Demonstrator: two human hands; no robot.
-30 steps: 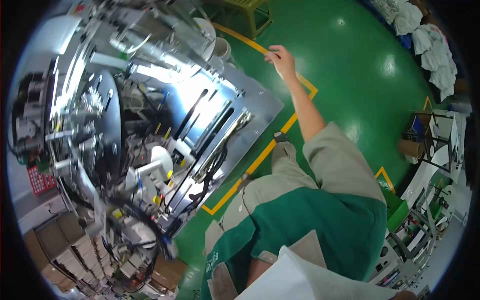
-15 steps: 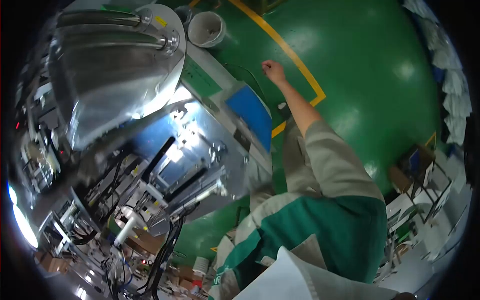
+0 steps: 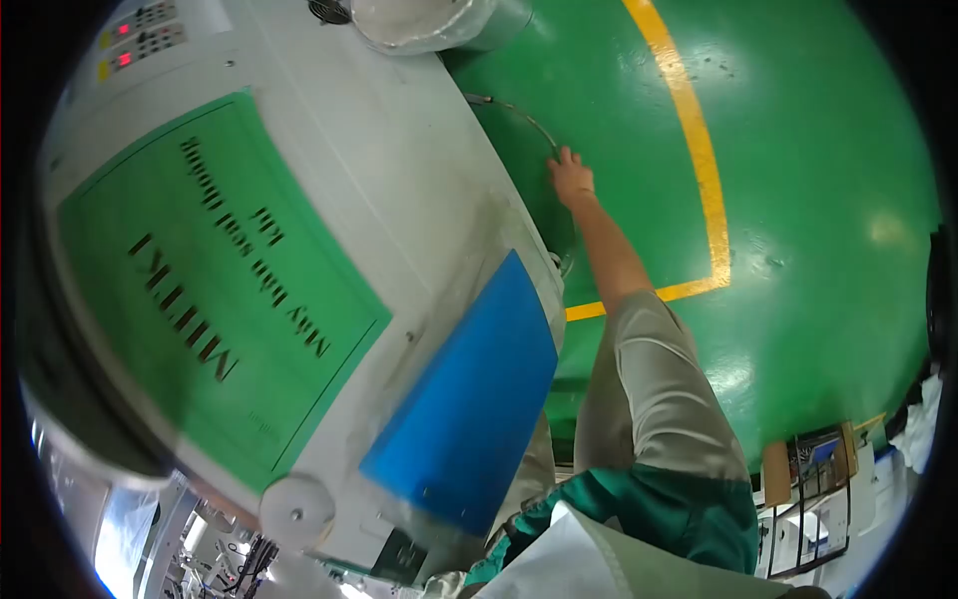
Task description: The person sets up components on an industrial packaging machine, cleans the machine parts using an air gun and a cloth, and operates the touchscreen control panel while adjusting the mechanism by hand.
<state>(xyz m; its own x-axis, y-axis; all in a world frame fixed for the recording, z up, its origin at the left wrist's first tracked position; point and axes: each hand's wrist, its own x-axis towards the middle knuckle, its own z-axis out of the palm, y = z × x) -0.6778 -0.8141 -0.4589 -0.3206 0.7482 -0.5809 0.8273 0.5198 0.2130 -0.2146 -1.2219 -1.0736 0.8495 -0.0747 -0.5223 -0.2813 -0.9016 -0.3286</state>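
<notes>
My right hand (image 3: 572, 180) hangs at the end of my outstretched right arm, over the green floor (image 3: 818, 220). Its fingers are slightly apart, with nothing visible between them. A thin cable (image 3: 529, 118) curves from the side of a pale machine cabinet (image 3: 389, 140) to the fingertips in the view; whether they touch cannot be told. A blue sheet or folder (image 3: 469, 399) is fixed on the cabinet, left of my forearm. Beyond it is a green sign (image 3: 220, 290) with printed text. My left hand is out of the frame.
A bin with a plastic liner (image 3: 424, 22) stands by the cabinet's far end. Yellow tape (image 3: 699, 150) marks the floor. A control panel with red displays (image 3: 142, 38) is at the upper left, a round white disc (image 3: 297, 511) at the lower left, and a dark rack (image 3: 810, 504) at the lower right.
The view has shifted from the machine's mechanism to its pale cabinet with the green sign and blue sheet, now much closer. My right hand's fingers have loosened from a curl.
</notes>
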